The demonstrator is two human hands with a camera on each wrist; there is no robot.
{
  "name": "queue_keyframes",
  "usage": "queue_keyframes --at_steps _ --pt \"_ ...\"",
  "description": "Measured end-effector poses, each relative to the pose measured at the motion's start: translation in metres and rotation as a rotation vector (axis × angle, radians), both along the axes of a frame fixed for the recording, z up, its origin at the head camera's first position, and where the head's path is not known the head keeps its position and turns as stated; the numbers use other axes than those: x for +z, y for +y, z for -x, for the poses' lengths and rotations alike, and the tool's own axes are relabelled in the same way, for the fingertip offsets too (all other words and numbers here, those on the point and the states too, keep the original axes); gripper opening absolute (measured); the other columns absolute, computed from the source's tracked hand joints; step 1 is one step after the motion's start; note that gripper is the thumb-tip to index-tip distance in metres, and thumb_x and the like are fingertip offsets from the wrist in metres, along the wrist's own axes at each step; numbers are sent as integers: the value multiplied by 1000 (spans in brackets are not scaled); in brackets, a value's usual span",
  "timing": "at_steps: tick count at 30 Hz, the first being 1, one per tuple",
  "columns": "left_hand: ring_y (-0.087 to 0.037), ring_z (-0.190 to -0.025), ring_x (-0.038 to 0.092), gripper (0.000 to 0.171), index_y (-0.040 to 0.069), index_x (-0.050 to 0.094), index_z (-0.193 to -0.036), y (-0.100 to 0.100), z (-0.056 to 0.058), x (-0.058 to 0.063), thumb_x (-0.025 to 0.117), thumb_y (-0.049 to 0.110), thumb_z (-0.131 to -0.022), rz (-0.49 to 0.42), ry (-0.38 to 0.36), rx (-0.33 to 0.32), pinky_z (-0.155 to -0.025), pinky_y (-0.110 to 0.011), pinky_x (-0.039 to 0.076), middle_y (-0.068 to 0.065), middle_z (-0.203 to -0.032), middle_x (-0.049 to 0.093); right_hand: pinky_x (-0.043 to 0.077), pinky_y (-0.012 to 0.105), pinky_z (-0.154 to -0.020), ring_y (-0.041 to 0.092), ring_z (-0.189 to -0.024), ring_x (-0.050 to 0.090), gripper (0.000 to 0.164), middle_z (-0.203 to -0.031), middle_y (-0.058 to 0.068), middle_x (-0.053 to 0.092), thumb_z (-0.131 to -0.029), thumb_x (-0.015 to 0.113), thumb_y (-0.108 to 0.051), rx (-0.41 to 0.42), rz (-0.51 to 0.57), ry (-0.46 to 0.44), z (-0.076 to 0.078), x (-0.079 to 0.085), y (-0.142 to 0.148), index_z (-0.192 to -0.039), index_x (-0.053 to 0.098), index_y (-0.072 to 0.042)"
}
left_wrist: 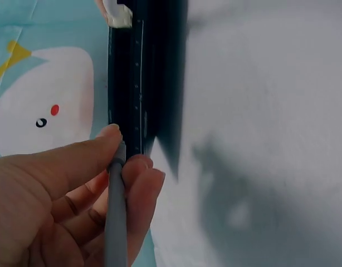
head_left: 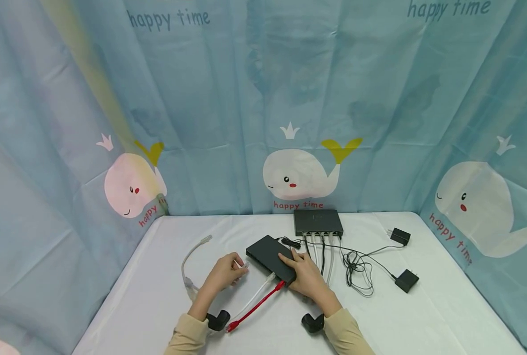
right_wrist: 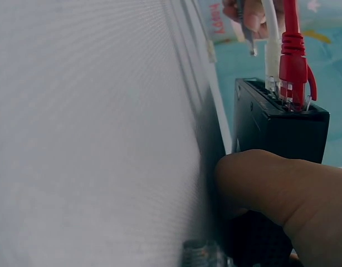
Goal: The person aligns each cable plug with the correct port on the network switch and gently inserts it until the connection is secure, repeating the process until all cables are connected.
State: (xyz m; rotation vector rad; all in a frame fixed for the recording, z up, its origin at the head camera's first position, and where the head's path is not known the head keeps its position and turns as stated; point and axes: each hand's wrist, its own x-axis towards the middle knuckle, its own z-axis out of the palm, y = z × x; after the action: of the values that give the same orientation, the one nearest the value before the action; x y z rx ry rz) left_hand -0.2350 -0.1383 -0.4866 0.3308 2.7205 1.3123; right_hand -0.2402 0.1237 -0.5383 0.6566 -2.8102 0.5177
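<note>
My right hand (head_left: 310, 278) grips a black network switch (head_left: 265, 252) by its right side, holding it tilted above the white table. A red network cable (head_left: 258, 305) and a white network cable (head_left: 255, 297) are plugged side by side into its front ports. Between thumb and fingers, my left hand (head_left: 225, 272) pinches a grey network cable (left_wrist: 116, 222) close to its plug. In the left wrist view that plug points at the switch's port row, partly hidden by fingertips. The right wrist view shows the plug (right_wrist: 252, 47) apart from the switch.
Behind stands a second black switch (head_left: 319, 222) with several black and white cables in its ports. Two black power adapters (head_left: 400, 236) with a coiled thin cord (head_left: 357, 264) lie at the right. A pale cable end (head_left: 206, 239) curves across the table's left side.
</note>
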Motion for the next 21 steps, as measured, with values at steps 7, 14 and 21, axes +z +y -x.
queue_keyframes --at_steps 7,14,21 --pt "-17 -50 56 16 0 55 -91 11 -3 1 66 10 -86 -36 -1 -75 -43 -28 49 -4 -61 55 48 40 -78 29 -105 48 78 -141 22 40 -67 82 -34 -1 1 1 0 0 0 -137 46 -29" --pt "-23 -48 58 19 -2 56 -95 22 -4 -4 66 11 -86 -25 -14 -128 -44 -27 48 -10 -63 57 48 41 -79 30 -106 48 78 -141 22 40 -68 82 -35 -3 3 -2 1 0 0 -137 46 -29" --pt "-25 -48 59 18 -1 56 -95 30 -6 -4 66 12 -86 -24 -12 -140 -44 -28 48 -11 -64 59 48 43 -80 31 -108 49 74 -140 23 41 -70 80 -36 -4 9 6 1 -1 0 -136 47 -29"
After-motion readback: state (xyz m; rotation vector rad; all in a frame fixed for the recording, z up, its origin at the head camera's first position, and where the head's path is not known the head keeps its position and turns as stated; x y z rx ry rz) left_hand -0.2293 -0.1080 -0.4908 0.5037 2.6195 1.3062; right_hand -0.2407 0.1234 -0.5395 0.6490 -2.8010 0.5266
